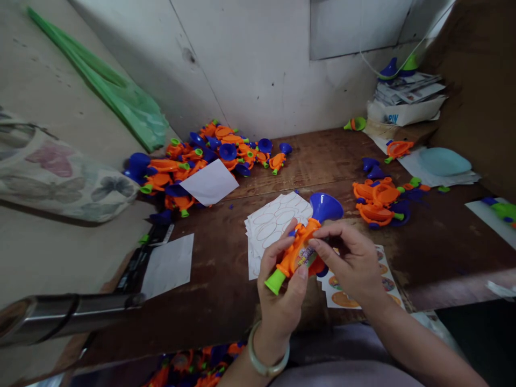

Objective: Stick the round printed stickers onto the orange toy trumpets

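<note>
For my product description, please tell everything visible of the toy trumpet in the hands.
The toy trumpet looks plastic: orange body, flared blue bell, green mouthpiece, a colourful sticker on its side. It tilts above the table, bell pointing away. The left hand grips it; the right hand touches it beside the sticker.

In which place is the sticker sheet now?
In the head view, the sticker sheet lies low and right of centre on the table, partly hidden by the right hand.

sticker (305,257) too small to read, butterfly-print bag (64,180) cut off
</note>
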`<state>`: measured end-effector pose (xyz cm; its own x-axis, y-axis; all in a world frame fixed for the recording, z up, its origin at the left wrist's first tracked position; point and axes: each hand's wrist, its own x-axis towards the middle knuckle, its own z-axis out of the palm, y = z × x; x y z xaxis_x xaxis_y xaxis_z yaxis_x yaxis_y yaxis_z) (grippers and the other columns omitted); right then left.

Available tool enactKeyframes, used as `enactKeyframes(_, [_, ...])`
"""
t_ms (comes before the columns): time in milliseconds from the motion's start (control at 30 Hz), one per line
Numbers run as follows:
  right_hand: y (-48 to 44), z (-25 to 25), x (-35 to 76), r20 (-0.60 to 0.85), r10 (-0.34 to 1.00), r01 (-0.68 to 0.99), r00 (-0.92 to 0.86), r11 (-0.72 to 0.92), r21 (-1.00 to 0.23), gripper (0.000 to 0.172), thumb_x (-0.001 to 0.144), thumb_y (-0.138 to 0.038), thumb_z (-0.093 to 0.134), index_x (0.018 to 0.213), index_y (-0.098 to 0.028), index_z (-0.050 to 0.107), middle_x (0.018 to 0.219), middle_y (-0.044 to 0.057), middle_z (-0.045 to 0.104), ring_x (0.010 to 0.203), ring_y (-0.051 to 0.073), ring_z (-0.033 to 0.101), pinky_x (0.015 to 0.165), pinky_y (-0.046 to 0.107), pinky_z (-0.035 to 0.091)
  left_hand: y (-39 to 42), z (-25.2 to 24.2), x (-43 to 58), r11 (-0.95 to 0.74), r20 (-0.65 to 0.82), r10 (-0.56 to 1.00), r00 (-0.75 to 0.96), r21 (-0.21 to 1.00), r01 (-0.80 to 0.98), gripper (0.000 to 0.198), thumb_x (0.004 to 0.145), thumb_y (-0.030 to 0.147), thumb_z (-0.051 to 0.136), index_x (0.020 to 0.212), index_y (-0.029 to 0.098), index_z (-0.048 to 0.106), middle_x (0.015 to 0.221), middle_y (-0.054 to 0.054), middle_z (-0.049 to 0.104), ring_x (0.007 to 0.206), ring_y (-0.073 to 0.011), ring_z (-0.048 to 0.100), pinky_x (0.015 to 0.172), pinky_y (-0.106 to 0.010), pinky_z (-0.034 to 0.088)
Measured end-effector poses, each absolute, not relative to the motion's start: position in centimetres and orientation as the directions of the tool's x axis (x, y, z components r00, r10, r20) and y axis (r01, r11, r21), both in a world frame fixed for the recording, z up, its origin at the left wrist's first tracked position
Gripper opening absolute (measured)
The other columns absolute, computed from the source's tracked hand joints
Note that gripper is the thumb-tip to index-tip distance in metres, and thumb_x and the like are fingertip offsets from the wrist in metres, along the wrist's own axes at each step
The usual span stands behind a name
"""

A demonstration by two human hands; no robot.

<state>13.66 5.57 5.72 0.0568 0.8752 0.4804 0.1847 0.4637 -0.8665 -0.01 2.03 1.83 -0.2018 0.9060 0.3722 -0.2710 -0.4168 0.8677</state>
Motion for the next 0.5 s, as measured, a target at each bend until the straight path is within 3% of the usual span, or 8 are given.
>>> enactKeyframes(133, [5.2, 5.6, 13.4, 0.548, 0.837, 0.301, 0.001, 0.522, -0.798, 0.007, 0.098, -0.019, 0.075, 0.095, -0.025, 0.073, 0.082, -0.002, 0.076, 0.069, 0.013, 0.071, 0.064, 0.023, 0.058, 1.7, 1.6, 0.1, -0.408, 0.361, 0.908, -0.213, 0.879, -0.248, 0.036, 0.102, 0.022, 0.075, 0.136, 0.033, 0.073, 0.159, -0.008, 0.067, 0.153, -0.0303, 0.058, 0.125, -0.046, 0.052])
enactKeyframes(233, [5.9, 5.1, 13.9, 0.637, 0.771, 0.482, -0.025, 0.567, -0.667, 0.004, 0.101, -0.025, 0.073, 0.105, -0.027, 0.072, 0.094, 0.003, 0.075, 0.085, 0.02, 0.072, 0.077, 0.033, 0.063, 1.1, 1.8, 0.3, -0.428, 0.385, 0.894, -0.228, 0.885, -0.181, 0.037, 0.102, 0.019, 0.073, 0.136, 0.034, 0.072, 0.159, -0.006, 0.067, 0.152, -0.0303, 0.059, 0.123, -0.046, 0.054])
enactKeyframes(333, [7.7, 3.7, 16.5, 0.708, 0.694, 0.661, 0.13, 0.471, -0.583, 0.05, 0.097, -0.042, 0.08, 0.141, -0.027, 0.061, 0.134, 0.015, 0.066, 0.108, 0.03, 0.069, 0.087, 0.046, 0.064, 0.5, 2.6, -1.1, -0.484, 0.466, 0.853, -0.236, 0.875, -0.024, 0.039, 0.102, 0.016, 0.071, 0.135, 0.035, 0.072, 0.158, -0.004, 0.068, 0.15, -0.0284, 0.062, 0.119, -0.042, 0.057])
enactKeyframes(400, [8.5, 2.2, 19.2, 0.702, 0.683, 0.698, 0.201, 0.403, -0.592, 0.074, 0.096, -0.048, 0.08, 0.158, -0.026, 0.046, 0.146, 0.018, 0.059, 0.101, 0.028, 0.069, 0.084, 0.047, 0.063, 0.3, 3.1, -3.7, -0.483, 0.514, 0.805, -0.296, 0.858, 0.176, 0.04, 0.099, 0.012, 0.072, 0.131, 0.035, 0.074, 0.158, -0.001, 0.068, 0.151, -0.0278, 0.061, 0.121, -0.042, 0.055])
enactKeyframes(433, [8.5, 1.4, 20.7, 0.674, 0.715, 0.693, 0.184, 0.392, -0.605, 0.072, 0.097, -0.047, 0.078, 0.158, -0.026, 0.046, 0.141, 0.016, 0.062, 0.096, 0.026, 0.07, 0.081, 0.045, 0.063, 0.1, 3.1, -5.6, -0.451, 0.537, 0.774, -0.336, 0.84, 0.302, 0.04, 0.097, 0.011, 0.073, 0.129, 0.035, 0.076, 0.159, 0.0, 0.067, 0.151, -0.0279, 0.06, 0.124, -0.043, 0.051])
enactKeyframes(500, [7.4, -0.5, 23.3, 0.522, 0.853, 0.686, -0.012, 0.387, -0.616, 0.048, 0.102, -0.04, 0.07, 0.147, -0.025, 0.058, 0.121, 0.011, 0.073, 0.091, 0.025, 0.071, 0.077, 0.039, 0.062, -0.4, 2.3, -10.1, -0.308, 0.519, 0.798, -0.305, 0.787, 0.535, 0.043, 0.093, 0.014, 0.076, 0.131, 0.034, 0.076, 0.16, -0.001, 0.066, 0.149, -0.0325, 0.061, 0.129, -0.05, 0.047])
